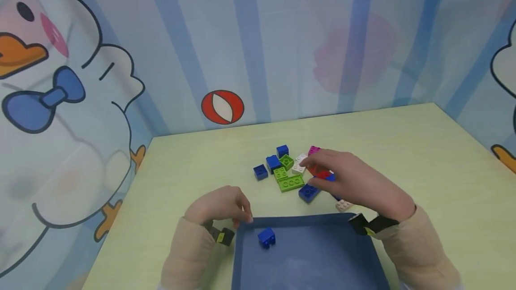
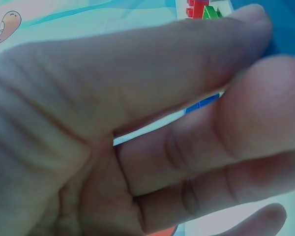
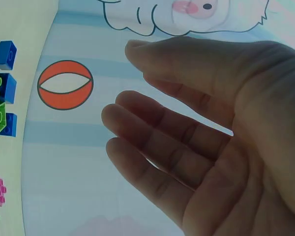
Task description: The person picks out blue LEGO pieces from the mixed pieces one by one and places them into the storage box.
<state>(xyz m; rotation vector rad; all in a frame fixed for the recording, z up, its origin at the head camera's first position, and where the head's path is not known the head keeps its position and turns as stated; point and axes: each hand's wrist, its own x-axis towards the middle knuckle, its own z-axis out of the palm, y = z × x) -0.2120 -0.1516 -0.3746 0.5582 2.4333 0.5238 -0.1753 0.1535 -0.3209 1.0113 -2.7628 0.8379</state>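
Note:
A pile of toy bricks lies on the pale green table (image 1: 423, 155): blue ones (image 1: 273, 163), green ones (image 1: 291, 183), a white one (image 1: 299, 163), a pink one (image 1: 313, 150) and a red one (image 1: 322, 173). My right hand (image 1: 310, 173) hovers over the pile's right side with relaxed, spread fingers and holds nothing, as the right wrist view (image 3: 120, 83) also shows. My left hand (image 1: 242, 218) pinches the far left corner of a blue tray (image 1: 322, 254). One small blue brick (image 1: 266, 237) lies in the tray near that corner.
A dark blue brick (image 1: 308, 191) and a beige brick (image 1: 344, 205) lie between the pile and the tray. Cartoon-printed walls close the table at the back and left, with a red ball print (image 1: 222, 107). Bare table stretches to the right.

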